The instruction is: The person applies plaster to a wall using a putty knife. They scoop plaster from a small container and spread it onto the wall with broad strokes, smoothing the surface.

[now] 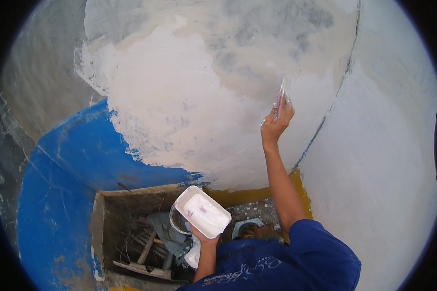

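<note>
My right hand (278,119) is raised to the wall ahead, its fingers closed round a putty knife (282,90). The thin blade, seen nearly edge-on, is smeared white and points up at the wall; white smears also mark the fingers. Low in the middle, my left hand (206,237) grips a white rectangular tub (212,202) from beneath, tilted so its inside shows. White putty coats the bottom of the tub. The wall (155,82) carries a broad pale coat with grey patches showing through at the top.
Blue paint (63,160) covers the lower left wall. Below stands a concrete trough (98,213) with wood pieces (148,247), a grey cloth (165,230) and a bucket (174,220). A crack (325,116) runs down the wall corner at right, above a yellow band (247,195).
</note>
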Action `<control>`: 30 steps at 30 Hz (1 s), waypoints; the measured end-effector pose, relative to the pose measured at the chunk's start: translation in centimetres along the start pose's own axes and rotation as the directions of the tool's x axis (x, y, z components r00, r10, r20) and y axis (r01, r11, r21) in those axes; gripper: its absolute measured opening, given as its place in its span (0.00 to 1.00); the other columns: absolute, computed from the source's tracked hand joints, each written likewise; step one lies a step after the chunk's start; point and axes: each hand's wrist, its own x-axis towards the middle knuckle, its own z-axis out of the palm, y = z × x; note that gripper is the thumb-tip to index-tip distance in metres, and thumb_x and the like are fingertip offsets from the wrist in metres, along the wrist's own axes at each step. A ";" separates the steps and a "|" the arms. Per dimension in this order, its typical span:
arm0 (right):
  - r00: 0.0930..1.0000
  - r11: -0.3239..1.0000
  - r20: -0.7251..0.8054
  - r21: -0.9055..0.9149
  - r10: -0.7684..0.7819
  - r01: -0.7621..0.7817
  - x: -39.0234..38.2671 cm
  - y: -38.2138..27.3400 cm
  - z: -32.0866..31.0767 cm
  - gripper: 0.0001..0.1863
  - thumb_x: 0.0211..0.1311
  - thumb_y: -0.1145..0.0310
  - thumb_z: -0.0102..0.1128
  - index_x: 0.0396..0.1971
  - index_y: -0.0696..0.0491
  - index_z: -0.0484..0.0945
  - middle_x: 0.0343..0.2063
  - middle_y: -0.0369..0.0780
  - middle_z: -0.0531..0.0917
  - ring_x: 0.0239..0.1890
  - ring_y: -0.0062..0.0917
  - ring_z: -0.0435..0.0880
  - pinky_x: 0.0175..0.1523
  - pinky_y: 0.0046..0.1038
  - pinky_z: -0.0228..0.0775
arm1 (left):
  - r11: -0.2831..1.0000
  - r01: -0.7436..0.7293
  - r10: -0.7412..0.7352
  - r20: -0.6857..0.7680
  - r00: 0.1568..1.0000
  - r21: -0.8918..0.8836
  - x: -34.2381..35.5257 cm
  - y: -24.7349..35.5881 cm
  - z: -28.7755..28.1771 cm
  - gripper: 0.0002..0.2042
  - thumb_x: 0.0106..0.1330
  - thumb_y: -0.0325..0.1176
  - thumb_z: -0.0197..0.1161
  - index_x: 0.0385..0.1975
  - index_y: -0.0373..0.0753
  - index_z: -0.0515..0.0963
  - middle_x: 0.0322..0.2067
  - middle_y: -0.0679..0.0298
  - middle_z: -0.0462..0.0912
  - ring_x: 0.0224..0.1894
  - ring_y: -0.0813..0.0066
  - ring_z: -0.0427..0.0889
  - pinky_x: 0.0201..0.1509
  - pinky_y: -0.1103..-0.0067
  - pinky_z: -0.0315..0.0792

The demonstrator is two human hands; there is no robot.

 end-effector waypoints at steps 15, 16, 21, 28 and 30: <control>0.986 0.988 -0.067 0.018 -0.152 0.154 3.7 -3.3 0.4 0.30 0.51 0.90 0.51 0.58 0.59 0.76 0.52 0.44 0.78 0.54 0.41 0.72 0.57 0.39 0.67 | 0.998 -0.057 0.057 -0.005 0.998 0.023 -0.2 0.1 0.1 0.32 0.70 0.58 0.47 0.69 0.47 0.64 0.66 0.62 0.70 0.65 0.54 0.71 0.68 0.53 0.64; 0.981 0.981 0.004 0.012 -0.193 0.193 3.0 -3.6 1.1 0.32 0.49 0.90 0.51 0.58 0.57 0.76 0.53 0.44 0.77 0.54 0.41 0.71 0.58 0.40 0.67 | 0.998 -0.056 0.056 0.016 0.998 0.027 -0.2 -0.1 0.5 0.32 0.70 0.58 0.47 0.69 0.47 0.64 0.66 0.62 0.70 0.65 0.54 0.72 0.68 0.53 0.64; 0.772 0.909 0.490 0.307 -0.405 0.283 -4.9 -9.4 2.4 0.34 0.45 0.89 0.52 0.58 0.53 0.77 0.55 0.41 0.77 0.56 0.41 0.72 0.61 0.40 0.65 | 0.999 -0.032 0.032 0.003 0.999 0.006 0.0 -0.5 0.4 0.31 0.70 0.58 0.46 0.69 0.47 0.64 0.65 0.62 0.70 0.64 0.54 0.72 0.68 0.53 0.65; 0.951 0.965 0.164 0.045 -0.263 0.259 -4.2 -3.8 1.6 0.35 0.45 0.85 0.55 0.59 0.48 0.77 0.57 0.42 0.73 0.58 0.40 0.66 0.61 0.39 0.57 | 0.995 -0.095 0.095 -0.004 0.995 0.022 -0.7 -0.3 -0.2 0.31 0.70 0.58 0.47 0.69 0.47 0.64 0.65 0.61 0.70 0.64 0.53 0.72 0.68 0.52 0.65; 0.921 0.951 0.250 0.001 -0.299 0.308 -4.2 -0.6 3.0 0.36 0.46 0.85 0.56 0.60 0.47 0.76 0.58 0.41 0.71 0.59 0.39 0.65 0.61 0.40 0.55 | 0.994 -0.099 0.099 -0.009 0.995 0.039 -0.9 -0.5 -0.3 0.31 0.70 0.57 0.47 0.69 0.47 0.64 0.65 0.61 0.70 0.64 0.53 0.72 0.68 0.52 0.65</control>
